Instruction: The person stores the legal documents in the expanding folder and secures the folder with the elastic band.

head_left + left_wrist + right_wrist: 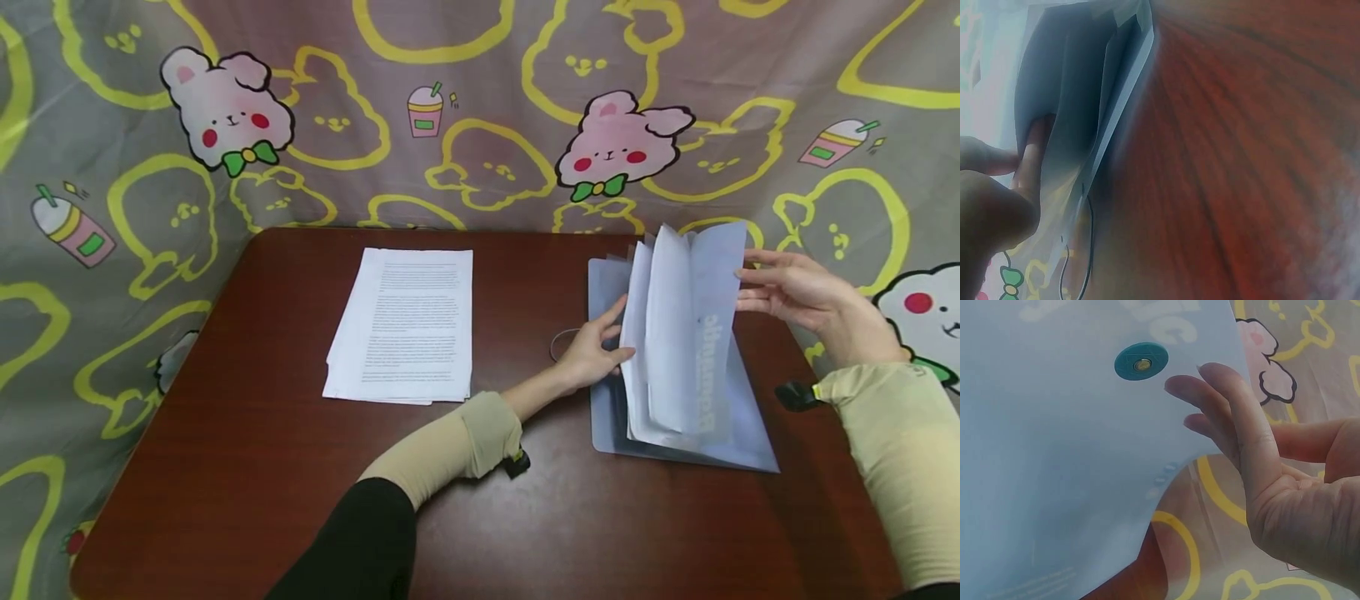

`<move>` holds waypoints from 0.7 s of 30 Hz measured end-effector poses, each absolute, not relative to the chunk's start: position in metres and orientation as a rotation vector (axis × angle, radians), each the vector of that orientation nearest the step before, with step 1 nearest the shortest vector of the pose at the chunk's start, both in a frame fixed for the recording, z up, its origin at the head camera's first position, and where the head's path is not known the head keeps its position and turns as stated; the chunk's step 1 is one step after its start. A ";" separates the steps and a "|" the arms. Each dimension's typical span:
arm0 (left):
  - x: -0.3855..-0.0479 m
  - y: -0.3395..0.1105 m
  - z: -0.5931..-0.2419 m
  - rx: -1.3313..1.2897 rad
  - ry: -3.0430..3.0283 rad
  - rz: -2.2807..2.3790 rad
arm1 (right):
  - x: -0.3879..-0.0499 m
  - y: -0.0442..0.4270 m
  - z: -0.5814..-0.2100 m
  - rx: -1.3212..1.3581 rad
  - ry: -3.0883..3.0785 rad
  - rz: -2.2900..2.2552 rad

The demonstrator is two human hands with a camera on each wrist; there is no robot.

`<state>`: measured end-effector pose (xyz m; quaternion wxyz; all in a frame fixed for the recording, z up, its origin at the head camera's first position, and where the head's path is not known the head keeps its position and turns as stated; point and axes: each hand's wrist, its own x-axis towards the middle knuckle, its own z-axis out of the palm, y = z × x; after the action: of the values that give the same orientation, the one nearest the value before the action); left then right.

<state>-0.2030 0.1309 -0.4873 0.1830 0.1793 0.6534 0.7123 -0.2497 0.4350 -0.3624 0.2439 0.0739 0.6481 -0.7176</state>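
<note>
A translucent blue folder [750, 417] lies at the right of the table, its lettered cover [716, 333] raised and several white sheets [671, 333] standing up inside. My left hand [588, 358] pinches the left edge of the sheets between thumb and fingers; in the left wrist view a finger of the hand [1007, 187] reaches in between layers. My right hand [802, 292] is at the raised cover's right edge, fingers extended. In the right wrist view the fingers of that hand [1260, 450] are beside the cover [1072, 437], near its round teal button [1141, 361]; contact is unclear.
A stack of printed paper [408, 325] lies left of the folder on the dark red table [247, 417]. A thin loop of string [562, 342] extends from the folder's left side. A patterned cloth [487, 108] hangs behind the table.
</note>
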 end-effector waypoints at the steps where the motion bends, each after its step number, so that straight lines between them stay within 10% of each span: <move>1: -0.203 0.131 -0.487 0.499 1.844 2.015 | -0.250 0.435 -0.363 0.203 1.766 -1.965; 21: -0.198 0.147 -0.486 0.406 2.045 1.879 | -0.248 0.434 -0.365 0.214 1.726 -1.985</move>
<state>-0.1983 0.1469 -0.4863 0.1666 0.1426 0.7184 0.6602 -0.2480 0.4340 -0.3645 0.2484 0.0787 0.6334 -0.7286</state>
